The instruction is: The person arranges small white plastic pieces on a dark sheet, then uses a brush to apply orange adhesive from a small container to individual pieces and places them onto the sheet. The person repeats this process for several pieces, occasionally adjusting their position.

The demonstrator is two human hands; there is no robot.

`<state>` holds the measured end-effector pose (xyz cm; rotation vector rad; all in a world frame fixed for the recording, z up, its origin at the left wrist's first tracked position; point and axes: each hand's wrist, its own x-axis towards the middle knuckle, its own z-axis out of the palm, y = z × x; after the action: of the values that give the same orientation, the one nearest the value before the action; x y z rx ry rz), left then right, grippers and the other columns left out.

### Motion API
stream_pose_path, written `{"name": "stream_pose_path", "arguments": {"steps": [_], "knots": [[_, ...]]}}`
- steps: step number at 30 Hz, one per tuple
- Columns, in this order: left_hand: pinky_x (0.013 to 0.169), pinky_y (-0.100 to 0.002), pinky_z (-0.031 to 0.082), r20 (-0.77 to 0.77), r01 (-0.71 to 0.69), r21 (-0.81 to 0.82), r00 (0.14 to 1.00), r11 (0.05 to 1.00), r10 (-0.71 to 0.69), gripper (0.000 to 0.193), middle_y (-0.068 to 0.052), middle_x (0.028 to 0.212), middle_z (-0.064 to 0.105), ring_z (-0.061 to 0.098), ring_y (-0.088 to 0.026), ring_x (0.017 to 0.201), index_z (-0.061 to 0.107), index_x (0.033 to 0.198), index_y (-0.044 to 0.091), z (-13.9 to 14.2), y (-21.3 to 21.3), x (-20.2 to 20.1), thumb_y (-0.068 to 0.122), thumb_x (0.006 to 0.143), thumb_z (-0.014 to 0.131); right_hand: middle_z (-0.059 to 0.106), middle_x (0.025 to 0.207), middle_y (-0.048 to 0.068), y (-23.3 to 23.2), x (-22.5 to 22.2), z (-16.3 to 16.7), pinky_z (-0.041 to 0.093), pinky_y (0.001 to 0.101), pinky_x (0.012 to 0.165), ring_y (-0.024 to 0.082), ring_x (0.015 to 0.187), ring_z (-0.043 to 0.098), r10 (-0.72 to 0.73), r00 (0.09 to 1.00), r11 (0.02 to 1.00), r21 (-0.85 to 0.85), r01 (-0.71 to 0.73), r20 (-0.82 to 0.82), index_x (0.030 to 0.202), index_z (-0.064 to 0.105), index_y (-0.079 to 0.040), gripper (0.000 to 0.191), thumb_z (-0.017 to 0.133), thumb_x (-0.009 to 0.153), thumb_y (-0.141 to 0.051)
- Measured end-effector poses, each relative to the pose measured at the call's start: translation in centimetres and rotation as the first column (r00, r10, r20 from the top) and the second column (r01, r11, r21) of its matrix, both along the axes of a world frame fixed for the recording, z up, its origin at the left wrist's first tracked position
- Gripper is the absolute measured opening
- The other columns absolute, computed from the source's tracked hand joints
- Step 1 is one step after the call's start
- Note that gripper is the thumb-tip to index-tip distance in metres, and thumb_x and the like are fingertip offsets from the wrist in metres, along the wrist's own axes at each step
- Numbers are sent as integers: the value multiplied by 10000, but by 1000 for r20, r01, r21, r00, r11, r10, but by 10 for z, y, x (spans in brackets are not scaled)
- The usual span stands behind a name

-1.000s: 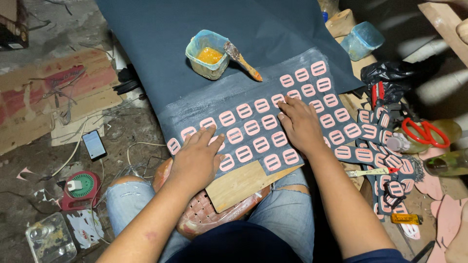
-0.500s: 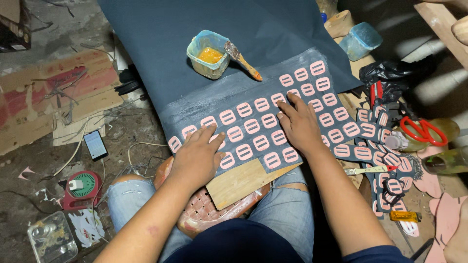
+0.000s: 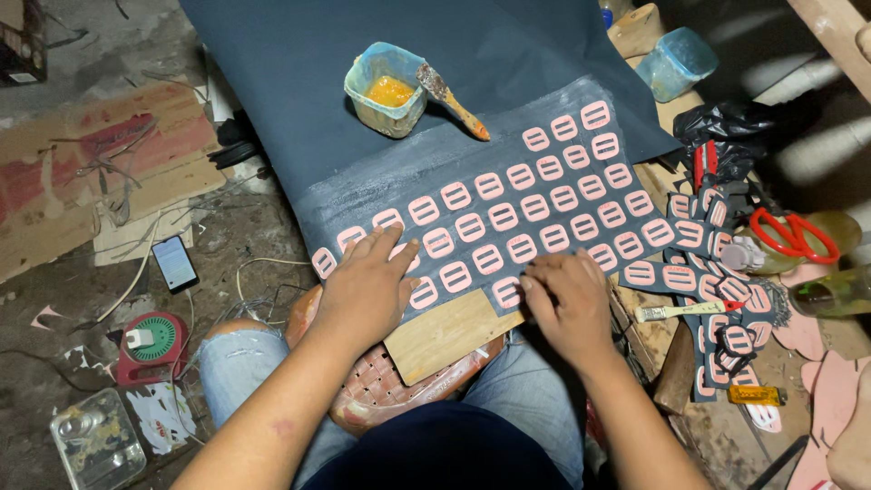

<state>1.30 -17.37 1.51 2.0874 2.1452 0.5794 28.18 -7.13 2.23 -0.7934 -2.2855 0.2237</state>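
Pink pieces (image 3: 508, 218) already lie in rows across the glued band of dark sheet (image 3: 299, 109) beyond both flat, empty hands, left hand (image 3: 367, 286) and right hand (image 3: 567, 304) pressing the nearest row, with bare sheet farther off.

I am seeing my left hand (image 3: 367, 289) lying flat, palm down, fingers spread and pointing toward one o'clock. My right hand (image 3: 569, 304) is pressing down with fingers curled, knuckles aiming toward eleven o'clock.
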Motion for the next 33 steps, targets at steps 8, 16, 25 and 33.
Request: {"name": "stream_pose_path", "arguments": {"steps": [8, 16, 25, 33], "knots": [[1118, -509, 338, -1, 0, 22, 1000, 1000, 0, 546, -195, 1472, 490, 452, -392, 1358, 601, 1361, 72, -2, 0, 3, 281, 864, 691, 681, 1016, 84, -25, 0, -5, 424, 524, 1026, 298, 979, 641, -6, 996, 999, 39, 3, 88, 965, 721, -79, 176, 773, 816, -157], [1118, -521, 331, 38, -32, -6, 999, 999, 32, 547, -196, 1441, 473, 447, -374, 1336, 595, 1366, 70, 5, -3, 7, 257, 861, 690, 688, 1085, 112, -15, -28, -5, 388, 581, 1050, 304, 1045, 635, 4, 993, 998, 54, -10, 115, 1011, 722, -49, 258, 774, 802, -191], [1125, -526, 332, 0, -25, 28, 1000, 999, 25, 532, -191, 1386, 509, 440, -366, 1348, 582, 1378, 71, -1, -5, 6, 263, 890, 667, 667, 1187, 150, 10, -56, -7, 419, 504, 992, 346, 1081, 601, 50, 995, 999, -8, -50, 87, 1080, 711, -29, 284, 753, 871, -217], [1129, -548, 327, -30, -28, 97, 999, 995, 31, 560, -195, 1403, 524, 442, -370, 1363, 565, 1392, 81, -6, -10, 5, 264, 874, 678, 631, 1304, 147, 34, -83, -13, 398, 541, 1081, 352, 1216, 579, 56, 994, 998, -11, -56, 96, 1157, 695, -50, 334, 746, 911, -271]]}}
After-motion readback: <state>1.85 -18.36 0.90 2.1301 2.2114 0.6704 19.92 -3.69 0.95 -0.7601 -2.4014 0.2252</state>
